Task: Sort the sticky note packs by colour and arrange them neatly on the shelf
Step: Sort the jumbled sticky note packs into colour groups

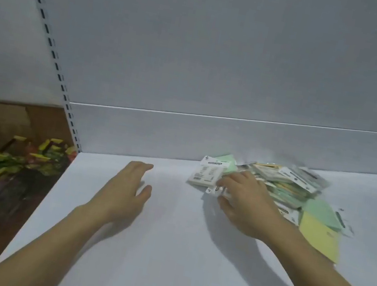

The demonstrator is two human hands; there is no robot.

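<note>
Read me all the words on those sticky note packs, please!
No text here can be read.
header card on the green pack: dark print, too blurred.
label on the white pack: tiny print, too blurred.
right header card: dark print, too blurred.

1 head view: close above shelf (165, 239), angled forward and down, facing back panel (222, 60).

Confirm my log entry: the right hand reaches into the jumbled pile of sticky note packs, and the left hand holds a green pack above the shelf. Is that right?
Not quite. The head view shows the left hand open and holding nothing above the white shelf. The rest stands: the right hand reaches into the jumbled pile of sticky note packs.
</note>
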